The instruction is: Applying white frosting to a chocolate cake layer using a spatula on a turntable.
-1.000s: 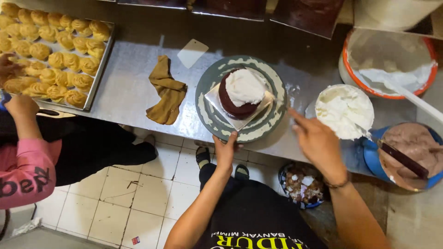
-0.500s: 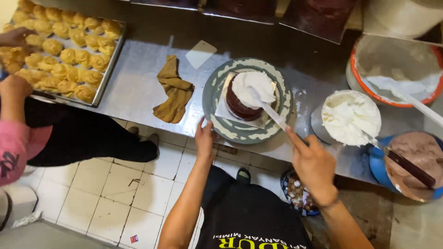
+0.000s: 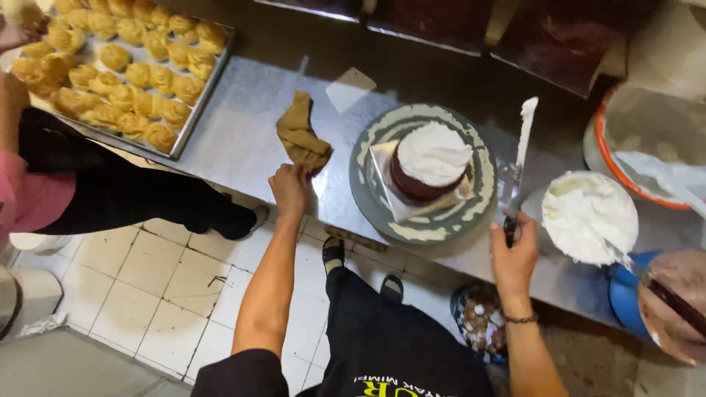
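Head view: the right hand grips a cream-tipped spatula beside the white-topped cake on its turntable; the left hand, near the bench front edge, pinches a brown cloth.

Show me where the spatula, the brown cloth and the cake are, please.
spatula (image 3: 519, 151): head view, on the middle of its long blade.
brown cloth (image 3: 300, 136): head view, on its folded middle.
cake (image 3: 434, 153): head view, on the white cream on top.
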